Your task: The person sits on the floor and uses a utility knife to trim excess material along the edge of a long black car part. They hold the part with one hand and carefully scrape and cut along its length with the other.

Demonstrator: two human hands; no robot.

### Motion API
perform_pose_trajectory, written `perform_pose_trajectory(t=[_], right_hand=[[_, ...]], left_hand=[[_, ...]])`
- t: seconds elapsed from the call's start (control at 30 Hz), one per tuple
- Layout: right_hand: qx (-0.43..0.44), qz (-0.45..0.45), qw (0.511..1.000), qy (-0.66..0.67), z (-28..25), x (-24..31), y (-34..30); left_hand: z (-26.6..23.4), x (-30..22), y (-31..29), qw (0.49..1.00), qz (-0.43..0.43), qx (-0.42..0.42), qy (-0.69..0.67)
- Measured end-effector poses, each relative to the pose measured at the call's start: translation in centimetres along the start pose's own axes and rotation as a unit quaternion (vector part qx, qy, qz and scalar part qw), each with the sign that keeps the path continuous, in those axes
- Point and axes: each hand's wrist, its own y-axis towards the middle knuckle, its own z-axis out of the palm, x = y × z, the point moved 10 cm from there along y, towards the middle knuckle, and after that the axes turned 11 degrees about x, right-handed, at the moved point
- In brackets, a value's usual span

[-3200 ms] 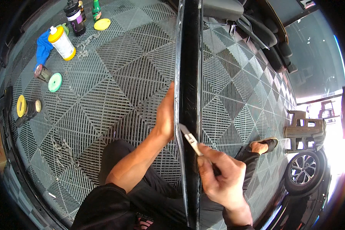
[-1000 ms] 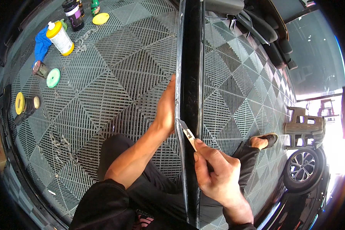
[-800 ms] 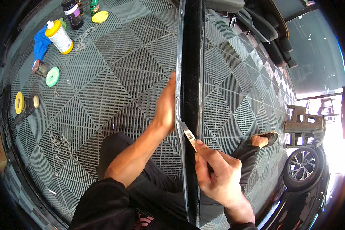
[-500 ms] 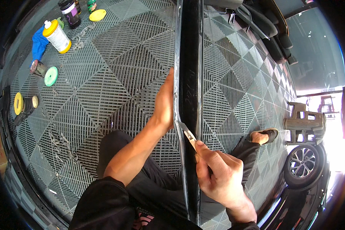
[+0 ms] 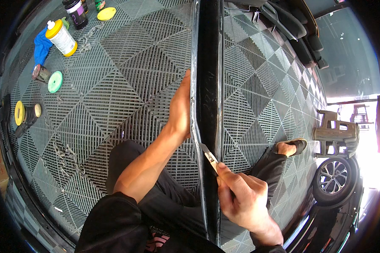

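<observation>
A long black panel [image 5: 209,63], seen edge-on, runs from the far side toward me, with a thin grey rim [image 5: 194,50] along its left border. My right hand [image 5: 244,192] is closed around a utility knife [image 5: 211,159]. Its blade slants forward and left, the tip at the panel's rim. On the panel's left side my left hand [image 5: 180,107] lies flat against the face, fingers stretched away from me; the panel partly hides them.
Dark grid tiles [image 5: 131,76] cover the floor. At left are a yellow-and-white bottle [image 5: 62,39], blue cloth [image 5: 42,46], green round pad [image 5: 55,82] and polisher [image 5: 26,116]. A wheel [image 5: 332,179] and a dark stool [image 5: 335,130] stand at right.
My right hand and the knife have slid slightly toward me along the panel's rim. My left hand stays against the panel, almost unmoved.
</observation>
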Motion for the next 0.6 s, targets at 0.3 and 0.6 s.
perform_pose_trajectory(t=[0.3,0.6], right_hand=[[0.013,0.01,1.0,0.002,0.1,0.1,-0.8],[0.031,0.024,0.999,0.005,0.8,-0.1,-2.4]], left_hand=[[0.2,-0.3,0.0,1.0,0.003,0.006,0.022],[0.0,-0.6,0.1,0.996,0.014,-0.022,0.082]])
